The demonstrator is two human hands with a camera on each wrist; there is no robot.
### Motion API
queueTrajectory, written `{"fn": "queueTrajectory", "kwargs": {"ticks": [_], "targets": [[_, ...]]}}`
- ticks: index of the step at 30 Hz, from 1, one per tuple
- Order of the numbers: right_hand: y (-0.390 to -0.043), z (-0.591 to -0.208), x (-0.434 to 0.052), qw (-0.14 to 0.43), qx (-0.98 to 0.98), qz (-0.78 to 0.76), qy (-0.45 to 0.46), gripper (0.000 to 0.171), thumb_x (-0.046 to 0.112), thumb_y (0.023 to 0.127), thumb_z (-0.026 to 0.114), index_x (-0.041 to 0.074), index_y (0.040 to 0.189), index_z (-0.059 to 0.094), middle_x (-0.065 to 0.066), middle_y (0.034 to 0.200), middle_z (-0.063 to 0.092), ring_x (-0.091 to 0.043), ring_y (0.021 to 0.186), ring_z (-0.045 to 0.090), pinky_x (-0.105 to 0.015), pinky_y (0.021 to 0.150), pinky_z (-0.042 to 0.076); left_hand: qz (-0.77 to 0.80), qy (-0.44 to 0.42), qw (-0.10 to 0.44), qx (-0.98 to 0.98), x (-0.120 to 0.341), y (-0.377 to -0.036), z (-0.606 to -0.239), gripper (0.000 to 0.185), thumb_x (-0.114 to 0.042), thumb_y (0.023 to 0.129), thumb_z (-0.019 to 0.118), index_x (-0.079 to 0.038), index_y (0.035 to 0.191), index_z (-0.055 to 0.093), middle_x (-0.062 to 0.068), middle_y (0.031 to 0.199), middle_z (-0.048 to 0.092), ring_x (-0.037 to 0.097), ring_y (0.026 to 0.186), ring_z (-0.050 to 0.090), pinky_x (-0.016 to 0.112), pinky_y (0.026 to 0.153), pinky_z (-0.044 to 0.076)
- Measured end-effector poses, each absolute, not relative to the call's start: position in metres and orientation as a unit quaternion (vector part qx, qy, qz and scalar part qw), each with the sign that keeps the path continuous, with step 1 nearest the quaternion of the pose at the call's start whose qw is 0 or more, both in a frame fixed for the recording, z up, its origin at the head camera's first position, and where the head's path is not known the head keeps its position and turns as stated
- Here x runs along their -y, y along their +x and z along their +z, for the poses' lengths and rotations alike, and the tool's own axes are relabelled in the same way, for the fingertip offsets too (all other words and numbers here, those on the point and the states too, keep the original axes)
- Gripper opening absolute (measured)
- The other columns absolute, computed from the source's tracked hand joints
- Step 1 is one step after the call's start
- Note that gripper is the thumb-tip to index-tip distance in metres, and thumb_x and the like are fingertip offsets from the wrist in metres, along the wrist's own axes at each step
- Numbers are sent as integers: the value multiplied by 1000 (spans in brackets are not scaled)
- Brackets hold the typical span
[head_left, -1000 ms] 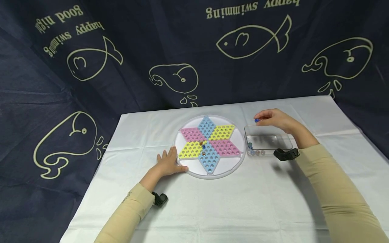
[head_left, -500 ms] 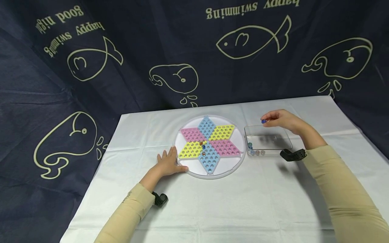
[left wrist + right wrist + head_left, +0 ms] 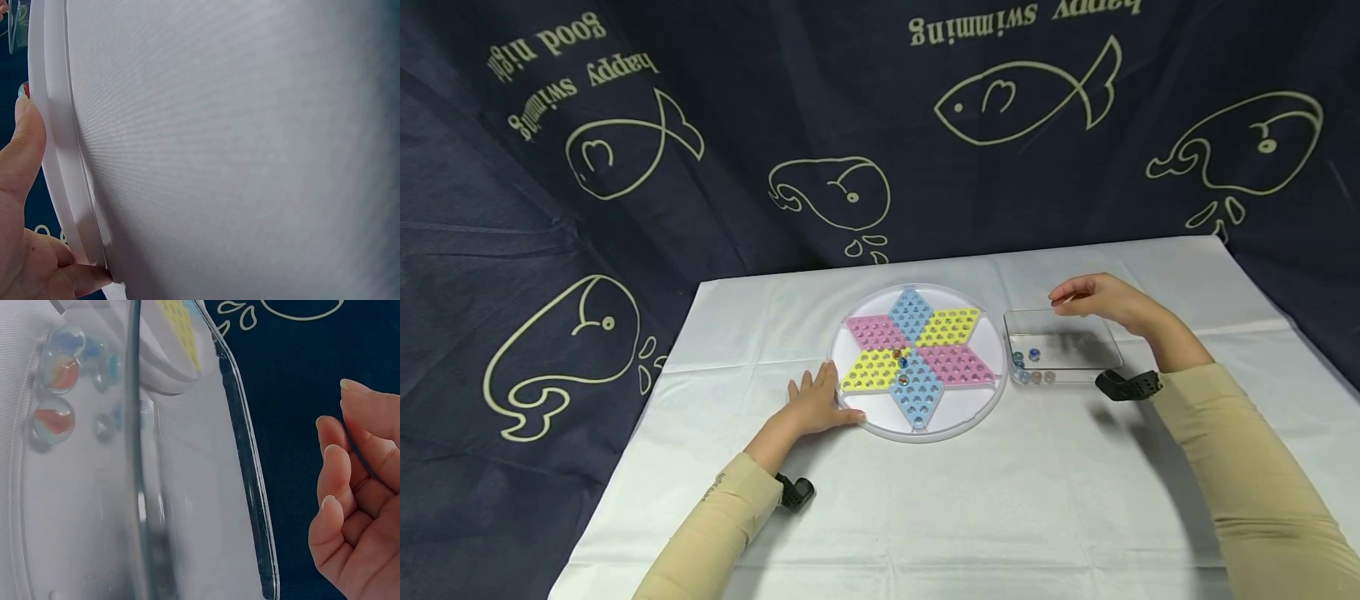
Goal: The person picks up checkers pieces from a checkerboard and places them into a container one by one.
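White tablecloth [image 3: 970, 517], clear colour-swirled marbles [image 3: 54, 420]

- A draped recording corner, by its looks; whether it stands in a home, office or lab cannot be told.
- Navy fabric [image 3: 737, 100] spans 9 through 12 to 3 o'clock as a backdrop.
- Upside-down lettering [image 3: 546, 46], 10 o'clock, and an outlined fish [image 3: 992, 102], 1 o'clock, give it the look of household cloth.
- A white tablecloth [image 3: 970, 500] spreads toward 6 o'clock.
- A black left-wrist camera [image 3: 796, 493] sits at 7 o'clock, a black right-wrist camera [image 3: 1129, 386] at 4.
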State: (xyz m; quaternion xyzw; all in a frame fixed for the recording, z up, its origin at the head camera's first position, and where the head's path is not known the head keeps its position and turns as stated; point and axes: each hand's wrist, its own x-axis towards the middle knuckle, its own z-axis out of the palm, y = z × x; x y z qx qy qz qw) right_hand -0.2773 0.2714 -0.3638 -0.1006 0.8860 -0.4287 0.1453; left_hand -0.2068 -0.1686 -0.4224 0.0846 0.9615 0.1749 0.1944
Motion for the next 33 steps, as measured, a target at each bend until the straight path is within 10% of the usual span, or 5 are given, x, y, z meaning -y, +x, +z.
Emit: {"fn": "queueTrajectory", "kwargs": {"ticks": [17, 33], "targets": [[-284, -361, -249, 142, -871, -452, -133, 39, 22, 87, 63, -2, 116, 56, 11, 95, 64, 0, 88, 55, -25, 75, 44, 177, 87, 193, -961, 170, -207, -422, 107, -51, 77, 66, 7, 144, 6, 24, 150, 9, 49, 135, 2, 62, 106, -2], [-291, -367, -188, 165, -842, -487, -163, 42, 17, 85, 64, -6, 119, 54, -14, 111, 61, -8, 92, 56, -29, 84, 46, 179, 86, 194, -961, 169, -208, -421, 106, -51, 77, 66, 7, 144, 7, 24, 150, 8, 49, 135, 1, 62, 105, -3]]}}
